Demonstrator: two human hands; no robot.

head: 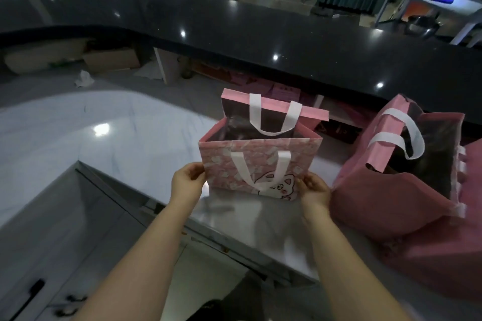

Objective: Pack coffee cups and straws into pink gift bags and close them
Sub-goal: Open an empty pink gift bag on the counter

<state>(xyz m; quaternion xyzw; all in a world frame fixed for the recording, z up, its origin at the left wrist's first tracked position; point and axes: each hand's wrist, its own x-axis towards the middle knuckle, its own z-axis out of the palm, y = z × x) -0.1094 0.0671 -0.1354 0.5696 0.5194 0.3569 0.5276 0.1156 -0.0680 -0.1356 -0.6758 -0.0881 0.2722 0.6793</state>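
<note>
A pink gift bag [258, 156] with white handles and a cartoon print stands upright on the pale marble counter [104, 138], its top open and its inside dark. My left hand [188, 179] pinches the bag's lower left edge. My right hand [314, 189] pinches its lower right edge. No coffee cup or straw is visible; what the bag holds is hidden.
A second pink bag [407, 164] with white handles lies tilted at the right, leaning on a larger pink sack [378, 206]. A raised black countertop [260, 34] curves behind. Drawers with dark handles [36, 289] are below the counter's front edge at the lower left.
</note>
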